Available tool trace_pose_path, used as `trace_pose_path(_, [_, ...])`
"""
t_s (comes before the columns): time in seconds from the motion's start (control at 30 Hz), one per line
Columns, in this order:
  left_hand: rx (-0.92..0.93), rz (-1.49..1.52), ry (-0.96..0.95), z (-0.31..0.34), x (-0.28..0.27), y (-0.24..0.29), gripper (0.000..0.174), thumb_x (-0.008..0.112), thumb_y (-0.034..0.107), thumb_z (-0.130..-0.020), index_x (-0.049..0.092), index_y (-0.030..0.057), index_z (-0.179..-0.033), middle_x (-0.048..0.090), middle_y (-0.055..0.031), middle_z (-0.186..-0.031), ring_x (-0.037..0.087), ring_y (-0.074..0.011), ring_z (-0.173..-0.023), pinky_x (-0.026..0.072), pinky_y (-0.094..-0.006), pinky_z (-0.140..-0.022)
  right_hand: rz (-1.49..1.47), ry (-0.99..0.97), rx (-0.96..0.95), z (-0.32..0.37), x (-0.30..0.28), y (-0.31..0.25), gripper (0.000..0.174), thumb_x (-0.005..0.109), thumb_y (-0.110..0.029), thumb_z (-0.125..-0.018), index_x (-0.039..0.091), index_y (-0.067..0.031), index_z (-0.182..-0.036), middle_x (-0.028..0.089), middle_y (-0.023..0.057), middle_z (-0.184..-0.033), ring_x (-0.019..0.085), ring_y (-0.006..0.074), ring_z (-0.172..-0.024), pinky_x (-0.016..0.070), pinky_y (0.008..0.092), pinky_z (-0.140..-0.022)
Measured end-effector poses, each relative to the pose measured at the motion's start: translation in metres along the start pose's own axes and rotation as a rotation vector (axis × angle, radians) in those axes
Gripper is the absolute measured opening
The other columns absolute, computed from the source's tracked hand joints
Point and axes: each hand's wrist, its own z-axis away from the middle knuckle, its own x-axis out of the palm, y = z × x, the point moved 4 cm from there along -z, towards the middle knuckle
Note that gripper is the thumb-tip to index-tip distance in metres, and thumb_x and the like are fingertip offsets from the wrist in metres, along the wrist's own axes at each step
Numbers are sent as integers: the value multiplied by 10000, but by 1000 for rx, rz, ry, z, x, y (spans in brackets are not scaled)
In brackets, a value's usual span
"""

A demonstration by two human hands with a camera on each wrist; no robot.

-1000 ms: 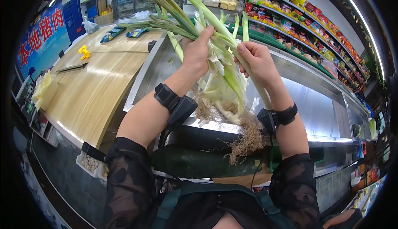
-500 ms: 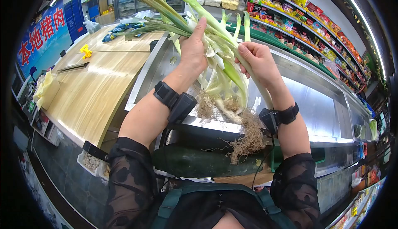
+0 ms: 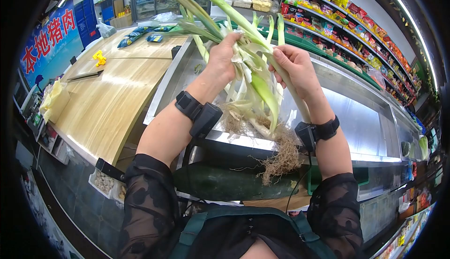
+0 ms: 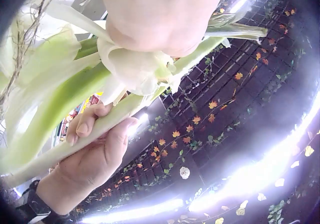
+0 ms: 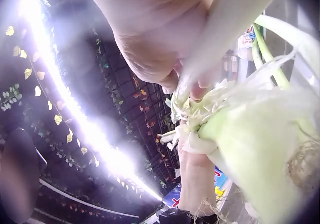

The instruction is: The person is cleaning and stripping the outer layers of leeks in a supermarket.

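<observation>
Several long green onions with brown roots stand over the metal counter tray (image 3: 337,106). My left hand (image 3: 221,61) grips the leafy upper part of the bunch, with loose pale outer leaves (image 3: 246,55) hanging below its fingers. To its right, my right hand (image 3: 297,69) pinches one green onion (image 3: 291,87) between thumb and fingers, as the left wrist view also shows. That stalk slants from upper left to lower right. A tangle of roots (image 3: 281,160) hangs over the tray's front edge. In the right wrist view, peeled leaf layers (image 5: 200,134) bunch between the two hands.
Under the tray's front edge lies a large dark green gourd (image 3: 225,181). A wooden board (image 3: 112,109) to the left bears a long dark tool (image 3: 84,76), a yellow object (image 3: 99,58) and blue packets (image 3: 133,37). Shelves of packaged goods (image 3: 347,29) line the back right.
My left thumb, raised a half second ago, has come down onto the stalks. The leaf tops have swung slightly to the right, while my right hand keeps its pinch in nearly the same place.
</observation>
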Motion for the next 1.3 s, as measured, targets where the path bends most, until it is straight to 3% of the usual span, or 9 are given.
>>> trace_pose_path(0.03, [-143,-24,-27,3,3,-5,253,582,152,-871,541,-16,-1055,623,-130,-936,643,-247,-847,556,-407,-720,-17,10,-12,0,-1,-1,294,570,-268,-934,595,22,-978,605,47,-694,508,56,-468,394,190,-381])
trace_pose_path(0.27, [-152,40,-100,3,5,-4,320,601,264,-889,548,4,-1069,634,-113,-973,639,-255,-902,541,-411,-807,26,50,-42,-3,-6,3,302,590,-268,-923,591,27,-985,605,50,-692,514,58,-468,391,191,-379])
trace_pose_path(0.37, [-108,75,-324,8,17,3,575,609,514,-822,547,26,-1119,633,-114,-1051,631,-230,-957,529,-393,-852,18,18,-45,-2,-5,4,301,596,-268,-919,590,25,-986,606,50,-702,513,59,-470,392,192,-379])
trace_pose_path(0.57, [-198,160,-325,8,13,1,430,666,389,-822,560,36,-1042,634,-96,-943,634,-242,-900,543,-410,-807,-97,-93,4,0,0,0,307,592,-263,-921,566,22,-1032,608,52,-721,521,64,-484,405,196,-395])
trace_pose_path(0.67, [-46,70,-185,2,7,9,426,664,395,-822,563,36,-1026,640,-100,-926,634,-255,-881,538,-428,-809,44,-120,2,1,0,1,349,612,-287,-907,545,19,-1060,605,50,-705,527,66,-501,420,204,-417])
trace_pose_path(0.77, [88,64,-117,3,3,28,401,652,425,-820,582,77,-1007,643,-84,-956,629,-240,-916,518,-426,-857,469,-140,-26,0,-4,18,387,659,-341,-867,553,7,-998,565,25,-640,506,65,-492,397,216,-412])
trace_pose_path(0.87, [143,154,-132,-8,-5,43,443,678,405,-806,554,43,-1029,631,-102,-958,620,-274,-916,520,-462,-839,405,-102,160,0,-1,15,361,646,-346,-877,576,6,-922,538,7,-617,487,65,-468,371,213,-394])
trace_pose_path(1.0, [134,130,-152,-9,-1,42,436,676,392,-811,557,48,-1053,622,-96,-995,604,-265,-968,507,-449,-875,241,-23,91,-2,-1,10,325,541,-338,-947,601,-36,-841,524,-28,-582,442,21,-436,340,185,-382])
trace_pose_path(1.3, [220,94,-228,0,6,52,330,591,332,-897,562,64,-1087,614,-102,-1058,593,-268,-1015,486,-448,-917,103,42,83,-5,2,16,368,548,-354,-940,615,-18,-808,524,-18,-553,432,25,-379,329,182,-329])
